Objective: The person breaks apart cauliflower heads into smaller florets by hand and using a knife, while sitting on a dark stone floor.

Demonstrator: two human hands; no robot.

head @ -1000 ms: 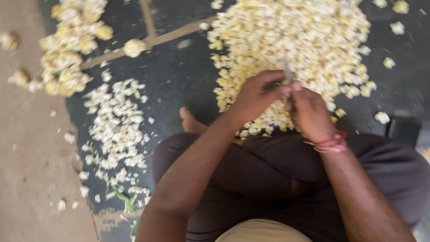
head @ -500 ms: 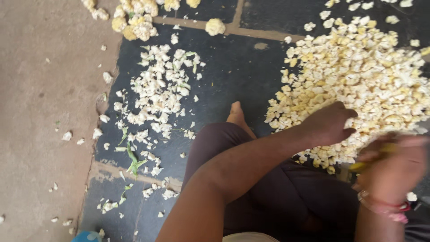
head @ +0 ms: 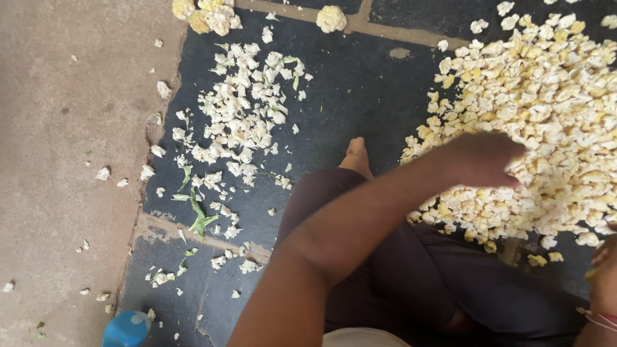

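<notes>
Left hand (head: 482, 159) reaches over the big heap of pale yellow cut cauliflower florets (head: 546, 122) on the dark slate floor (head: 360, 83), resting at the heap's near left edge. Hand is motion-blurred, back of it up; cannot tell if the grip is spread or pinching a floret.

Right hand (head: 604, 283) is only partly in view at the right edge of the frame, red thread bracelet (head: 601, 318) on the wrist. It seems to hold something yellowish, but the grip is cut off, so cannot tell.

Person sits on the floor, dark maroon trousers (head: 411, 283), bare foot (head: 357, 157) poking out just left of the heap.

Left of the foot: scatter of white stem trimmings and green leaf bits (head: 238, 128). Far edge of the slate: a few whole small cauliflower pieces (head: 205, 14). Bare concrete floor strip (head: 64, 160) on the left. Blue round cap (head: 127, 329) near the bottom left corner of the slate.
</notes>
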